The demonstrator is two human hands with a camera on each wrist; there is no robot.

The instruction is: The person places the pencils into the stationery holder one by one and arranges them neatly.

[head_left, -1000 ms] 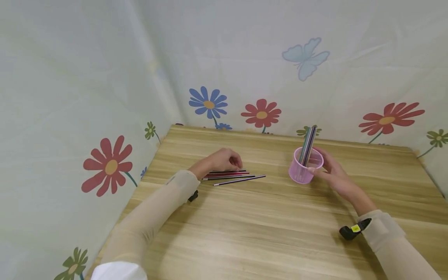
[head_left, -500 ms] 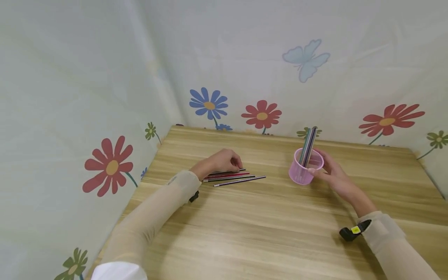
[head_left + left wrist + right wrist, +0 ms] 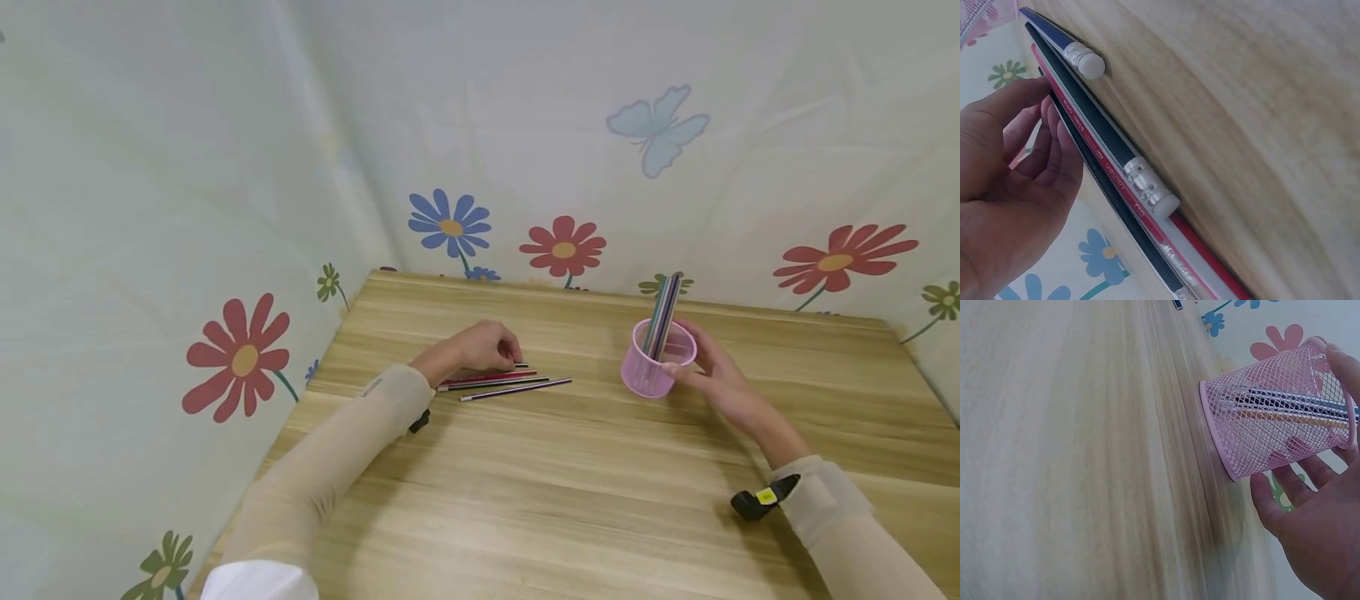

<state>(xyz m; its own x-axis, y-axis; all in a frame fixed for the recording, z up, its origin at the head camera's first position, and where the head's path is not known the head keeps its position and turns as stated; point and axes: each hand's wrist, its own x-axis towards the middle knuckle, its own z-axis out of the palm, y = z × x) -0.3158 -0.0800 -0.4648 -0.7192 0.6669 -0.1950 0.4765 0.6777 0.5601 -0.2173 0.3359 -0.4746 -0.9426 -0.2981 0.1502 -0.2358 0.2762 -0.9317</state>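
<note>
My left hand (image 3: 487,344) is over the far side of a small row of pencils on the table. Its thumb and fingertips pinch the farthest dark pencil (image 3: 1141,242); in the head view the hand covers most of it. Beside that lie a red pencil (image 3: 1107,164), a dark green pencil (image 3: 1079,87) with a white eraser and, slightly apart, a dark blue pencil (image 3: 517,389). At the right, my right hand (image 3: 716,375) grips the rim and side of a pink mesh pen holder (image 3: 637,372). Several pencils (image 3: 664,312) stand leaning inside it.
The wooden table (image 3: 525,483) ends at the back against a white cloth (image 3: 480,100) printed with flowers and a butterfly. A similar cloth hangs along the left side. A small black camera (image 3: 753,502) is strapped to the right wrist.
Almost nothing differs. The left hand stays at the far dark pencil, and the right hand keeps its grip on the pen holder. The head view has shifted very slightly.
</note>
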